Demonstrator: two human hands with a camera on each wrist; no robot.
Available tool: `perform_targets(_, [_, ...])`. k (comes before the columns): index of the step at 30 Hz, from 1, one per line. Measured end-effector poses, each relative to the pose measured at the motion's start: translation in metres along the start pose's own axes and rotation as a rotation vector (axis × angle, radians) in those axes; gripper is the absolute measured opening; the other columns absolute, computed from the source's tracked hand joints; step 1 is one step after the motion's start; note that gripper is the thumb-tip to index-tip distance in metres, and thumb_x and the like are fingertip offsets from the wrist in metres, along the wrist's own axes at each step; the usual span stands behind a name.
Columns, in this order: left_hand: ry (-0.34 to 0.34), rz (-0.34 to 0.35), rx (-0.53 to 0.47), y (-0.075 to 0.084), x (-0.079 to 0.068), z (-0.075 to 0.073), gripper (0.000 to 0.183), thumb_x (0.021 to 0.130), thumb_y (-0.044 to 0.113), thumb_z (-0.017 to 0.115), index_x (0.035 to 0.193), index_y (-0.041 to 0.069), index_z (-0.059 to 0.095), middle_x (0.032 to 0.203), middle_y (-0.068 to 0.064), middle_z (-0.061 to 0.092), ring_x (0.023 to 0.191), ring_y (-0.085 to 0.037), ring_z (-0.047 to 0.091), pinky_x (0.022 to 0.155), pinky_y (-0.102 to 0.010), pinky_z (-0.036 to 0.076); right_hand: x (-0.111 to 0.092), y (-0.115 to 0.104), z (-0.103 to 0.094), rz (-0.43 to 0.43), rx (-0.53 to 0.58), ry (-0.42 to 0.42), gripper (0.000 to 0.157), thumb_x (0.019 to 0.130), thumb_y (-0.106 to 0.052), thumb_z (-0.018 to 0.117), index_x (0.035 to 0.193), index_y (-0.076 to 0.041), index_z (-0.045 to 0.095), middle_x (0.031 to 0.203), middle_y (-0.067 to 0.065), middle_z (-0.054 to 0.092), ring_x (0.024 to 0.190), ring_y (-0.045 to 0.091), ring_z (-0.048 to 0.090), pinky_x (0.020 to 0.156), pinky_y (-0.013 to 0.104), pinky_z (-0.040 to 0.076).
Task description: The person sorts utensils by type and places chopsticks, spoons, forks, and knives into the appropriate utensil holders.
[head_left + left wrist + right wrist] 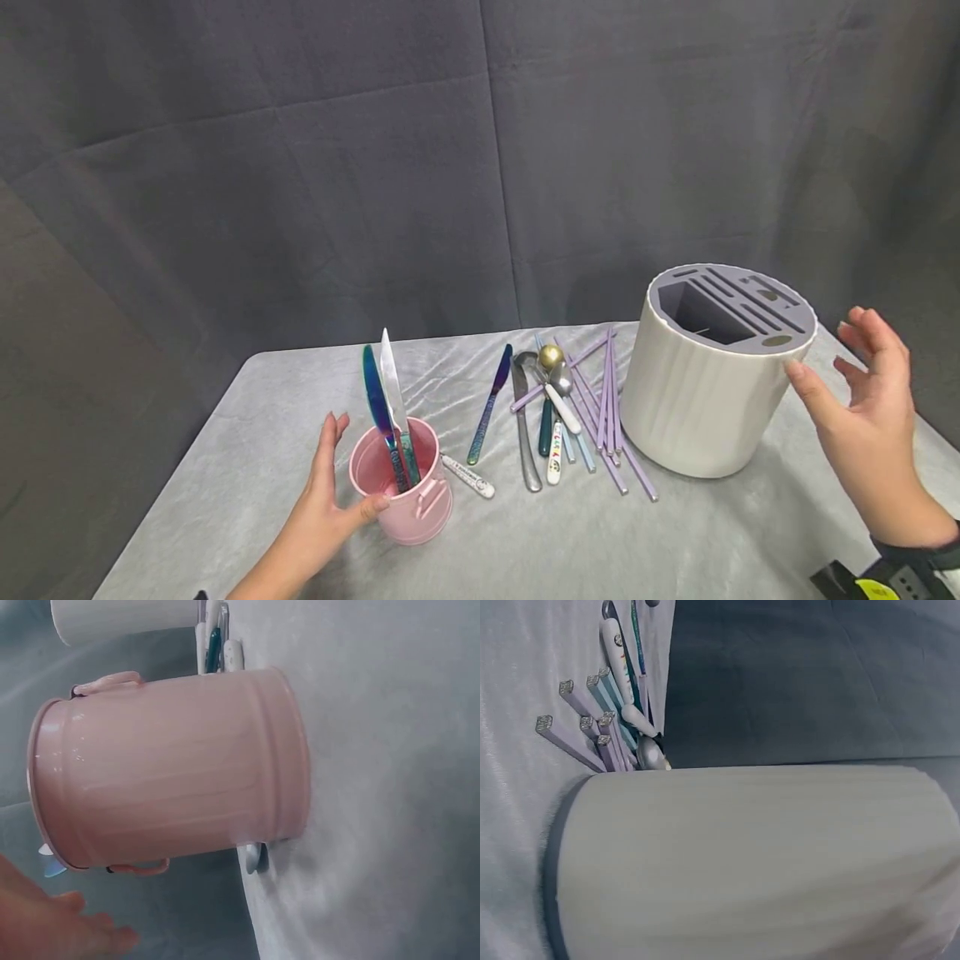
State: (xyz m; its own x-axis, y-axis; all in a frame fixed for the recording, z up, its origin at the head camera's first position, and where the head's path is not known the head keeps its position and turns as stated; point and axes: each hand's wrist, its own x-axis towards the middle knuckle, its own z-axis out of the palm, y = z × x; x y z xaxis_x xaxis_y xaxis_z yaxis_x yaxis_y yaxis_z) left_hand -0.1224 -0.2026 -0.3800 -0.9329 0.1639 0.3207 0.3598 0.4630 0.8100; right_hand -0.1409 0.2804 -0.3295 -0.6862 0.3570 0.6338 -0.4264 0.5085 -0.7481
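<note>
A pink metal bucket (408,508) with small side handles stands upright at the left, holding two table knives (378,392), one rainbow-coloured and one with a silvery blade, blades up. Beside its rim is my left hand (318,508), fingers extended and thumb in front of the rim; whether it touches I cannot tell. A white ribbed utensil holder (701,408) with a grey slotted top stands at the right. My right hand (870,408) is spread at its right side, thumb near the top edge, holding nothing. The left wrist view shows the bucket (172,765) and part of the left hand (60,926).
Between bucket and holder lie purple chopsticks (609,400), a rainbow knife (491,404), a grey-handled knife (525,425), several spoons (561,379) and a white printed handle (468,477) close to the bucket. A grey curtain (375,167) hangs behind the cloth-covered table (525,550).
</note>
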Motion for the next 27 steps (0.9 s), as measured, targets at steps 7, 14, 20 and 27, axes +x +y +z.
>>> perform_targets(7, [0.072,-0.021,0.008,0.018,0.004,-0.001,0.109,0.082,0.021,0.078,0.154,0.003,-0.001,0.158,-0.021,0.012,0.143,-0.045,0.007,0.104,-0.073,0.012,0.006,0.018,0.000,0.214,0.033,-0.273,0.099,0.095,-0.013,0.060,0.151,-0.015,-0.023,0.160,0.000,-0.020,0.146,0.013,-0.013,0.113,0.044,-0.011])
perform_targets(14, [0.192,-0.062,0.004,0.061,0.016,0.014,0.090,0.089,0.020,0.071,0.155,0.010,0.010,0.160,-0.015,0.011,0.146,-0.035,0.006,0.110,-0.065,0.012,0.008,0.032,0.005,0.240,0.130,-0.343,0.107,0.092,-0.010,0.062,0.148,-0.016,-0.029,0.158,0.002,-0.026,0.143,0.013,-0.020,0.110,0.046,-0.015])
perform_targets(20, [0.140,0.030,-0.038,0.095,0.024,0.045,0.082,0.091,0.022,0.069,0.154,0.010,0.017,0.160,-0.017,0.009,0.144,-0.035,0.020,0.111,-0.059,0.018,0.007,0.041,0.013,0.178,0.111,-0.310,0.115,0.085,0.000,0.069,0.150,-0.015,-0.025,0.160,0.012,-0.010,0.145,0.012,-0.002,0.109,0.011,0.005])
perform_targets(27, [0.009,-0.043,-0.015,0.118,0.028,0.093,0.082,0.093,0.042,0.064,0.154,0.009,0.019,0.158,-0.022,0.014,0.145,-0.038,0.010,0.109,-0.065,0.015,0.005,0.044,0.020,0.147,0.089,-0.265,0.114,0.082,0.003,0.071,0.153,-0.017,-0.016,0.159,0.014,0.003,0.141,0.010,0.011,0.103,0.007,0.014])
